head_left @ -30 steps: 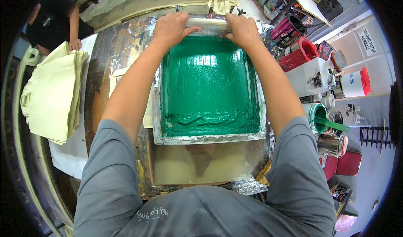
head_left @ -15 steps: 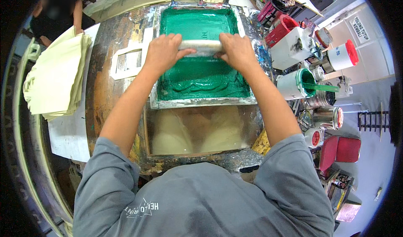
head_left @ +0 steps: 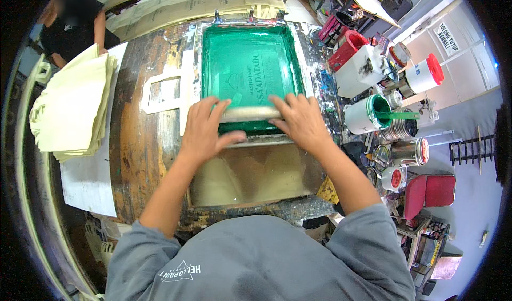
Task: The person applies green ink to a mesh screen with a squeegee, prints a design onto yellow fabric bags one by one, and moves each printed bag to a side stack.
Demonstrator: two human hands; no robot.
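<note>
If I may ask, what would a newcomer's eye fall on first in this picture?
Most likely the bright green screen near the middle, with a pale bar across its near part, the left hand and right hand at its two ends. Next might come the stack of pale yellow bags at the left, then the white pail of green ink at the right.

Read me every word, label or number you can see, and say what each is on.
I won't repeat wording, but writing stands on:
Green ink-coated rectangular screen: dark lettering, partly readable.
Grey cloth shirt: white lettering, readable.
White rectangular sign, right: black lettering, readable.
White cylindrical tub with red lid: blue marking, too small.
Pale yellow fabric, back: print too blurred.
</note>
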